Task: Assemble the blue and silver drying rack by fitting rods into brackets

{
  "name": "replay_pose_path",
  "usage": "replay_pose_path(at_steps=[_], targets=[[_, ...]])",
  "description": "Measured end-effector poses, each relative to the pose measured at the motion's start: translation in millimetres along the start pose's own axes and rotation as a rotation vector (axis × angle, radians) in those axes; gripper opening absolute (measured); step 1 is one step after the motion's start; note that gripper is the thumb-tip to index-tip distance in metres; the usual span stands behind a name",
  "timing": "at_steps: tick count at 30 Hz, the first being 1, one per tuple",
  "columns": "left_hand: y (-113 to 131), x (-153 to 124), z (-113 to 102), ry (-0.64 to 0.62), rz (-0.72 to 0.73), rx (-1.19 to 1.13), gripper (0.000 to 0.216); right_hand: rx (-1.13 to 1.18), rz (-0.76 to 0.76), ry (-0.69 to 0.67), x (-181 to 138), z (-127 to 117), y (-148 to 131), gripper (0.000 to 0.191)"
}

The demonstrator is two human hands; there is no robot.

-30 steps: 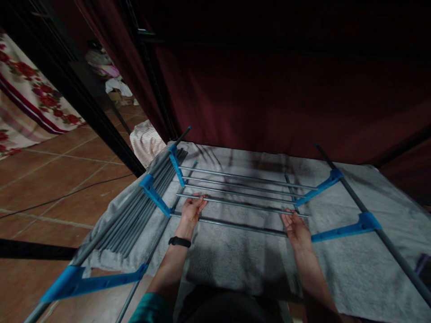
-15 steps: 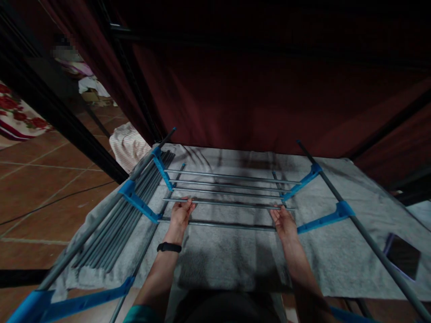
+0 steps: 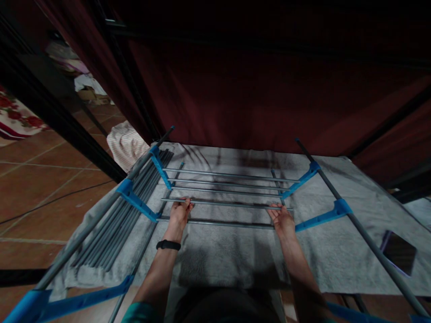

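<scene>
Rack rods [image 3: 229,204]: we read plain metallic grey.
Brackets [image 3: 138,204]: bright blue, at 9 and 3 o'clock of the rods.
Cloth under rack [image 3: 218,255]: mottled grey.
Curtain [image 3: 252,98]: dark maroon, 12 o'clock.
Floor tiles [image 3: 40,188]: terracotta with pale joints, 9 o'clock.
Folded fabric [image 3: 126,146]: cream, finely striped, 10 o'clock.
Wristband [image 3: 168,245]: black.
Sleeve [image 3: 141,314]: we note teal, 7 o'clock.
</scene>
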State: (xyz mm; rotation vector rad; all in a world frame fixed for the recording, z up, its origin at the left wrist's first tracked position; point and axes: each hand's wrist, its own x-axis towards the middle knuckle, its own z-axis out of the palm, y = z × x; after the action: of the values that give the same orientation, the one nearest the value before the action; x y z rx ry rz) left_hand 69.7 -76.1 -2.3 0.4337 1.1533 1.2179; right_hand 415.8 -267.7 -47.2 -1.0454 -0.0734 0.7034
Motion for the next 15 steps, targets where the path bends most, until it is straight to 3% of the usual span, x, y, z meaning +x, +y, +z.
replay_pose_path(at_steps=[15], targets=[[-2.6, -3.1, -6.0, -0.076, 0.031, -0.034, 0.023, 0.009, 0.034, 0.032, 1.9, -0.6, -4.4, 0.018]])
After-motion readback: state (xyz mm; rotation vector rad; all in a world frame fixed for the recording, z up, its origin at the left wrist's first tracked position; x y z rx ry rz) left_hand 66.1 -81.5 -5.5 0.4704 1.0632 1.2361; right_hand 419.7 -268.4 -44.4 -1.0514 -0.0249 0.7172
